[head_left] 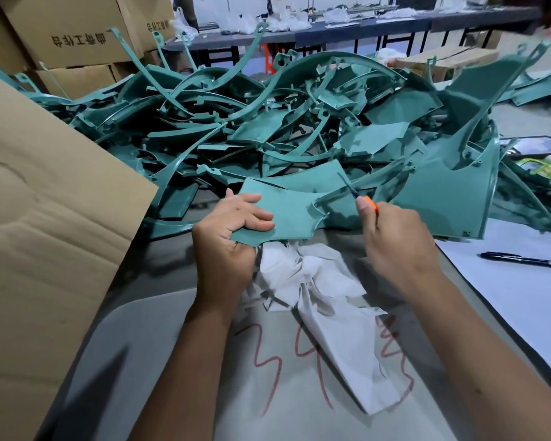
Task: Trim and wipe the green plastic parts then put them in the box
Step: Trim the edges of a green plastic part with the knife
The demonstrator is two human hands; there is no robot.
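Note:
My left hand (233,232) grips the near left corner of a flat curved green plastic part (290,205), thumb on top and fingers curled over its edge. My right hand (395,237) grips an orange-handled trimming knife (361,195), its dark blade tip touching the part's right edge. A crumpled white cloth (318,297) lies on the table below the part, between my forearms. A cardboard box flap (45,218) stands at the left.
A large heap of green plastic parts (268,122) covers the table behind my hands. A black pen (525,260) lies on white paper at the right. Cardboard boxes (67,30) are stacked at the back left. Red markings show on the grey table surface (172,361).

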